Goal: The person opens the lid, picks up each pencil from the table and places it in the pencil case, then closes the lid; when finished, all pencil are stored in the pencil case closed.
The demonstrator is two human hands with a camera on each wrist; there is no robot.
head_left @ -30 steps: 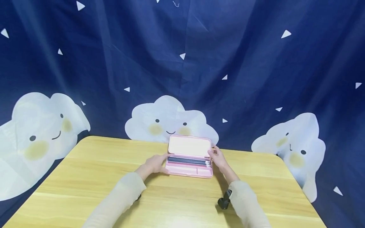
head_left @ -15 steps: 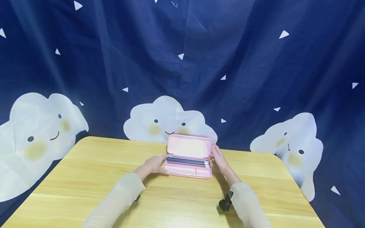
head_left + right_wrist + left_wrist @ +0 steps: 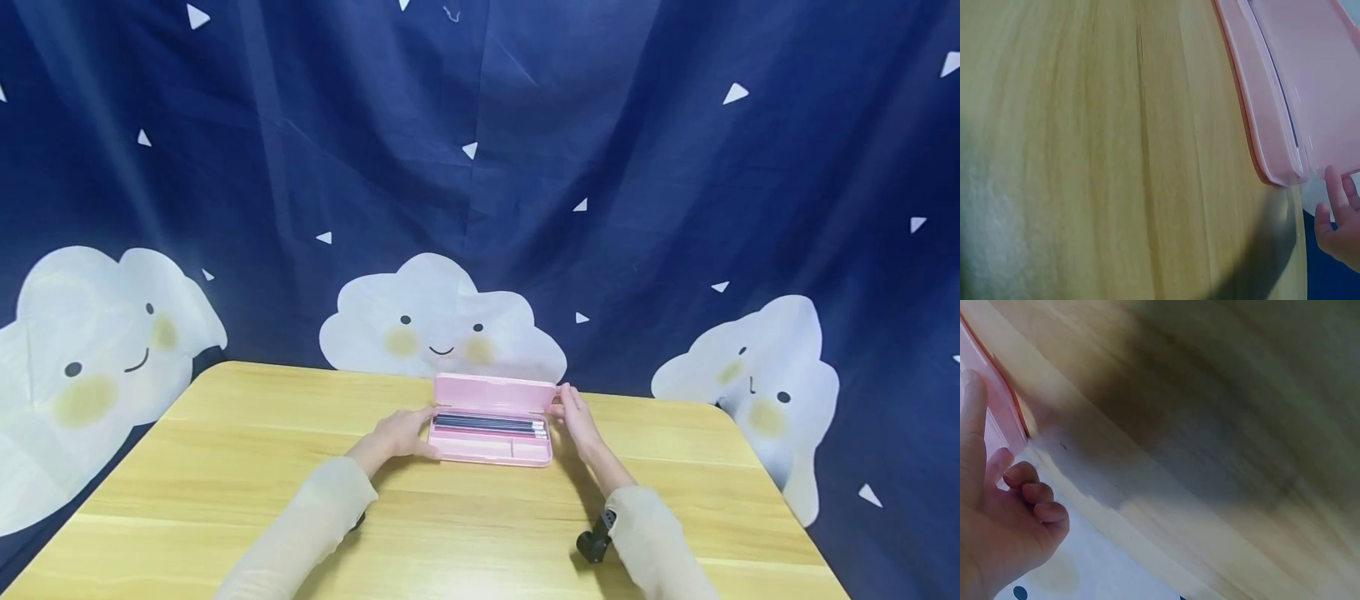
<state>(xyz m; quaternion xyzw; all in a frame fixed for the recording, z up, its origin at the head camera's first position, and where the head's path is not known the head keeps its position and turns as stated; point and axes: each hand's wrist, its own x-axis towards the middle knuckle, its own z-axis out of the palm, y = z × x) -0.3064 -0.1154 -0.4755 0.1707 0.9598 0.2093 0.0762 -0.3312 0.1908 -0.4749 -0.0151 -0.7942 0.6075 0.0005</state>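
Note:
A pink pencil case [image 3: 476,458] lies on the table with its hinged lid [image 3: 495,393] raised at the back. Inside lie several dark pencils [image 3: 487,423], their pale ends at the right; a divider splits the front tray. My left hand [image 3: 401,433] holds the case's left end between thumb and index finger, the other fingers loosely curled in the left wrist view. At the lid's right edge, my right hand [image 3: 577,421] touches it with extended fingers. The right wrist view shows a fingertip [image 3: 1333,178] right at the lid's corner.
The wooden table [image 3: 480,533] carries the case near its far edge. Behind hangs a dark blue curtain [image 3: 375,150] printed with white clouds. A black wrist camera [image 3: 595,542] hangs under the right sleeve.
The lid has tipped forward and looks shorter and darker inside. My right thumb has left the lid's inner face, and those fingers now sit at its edge. The left hand stays put.

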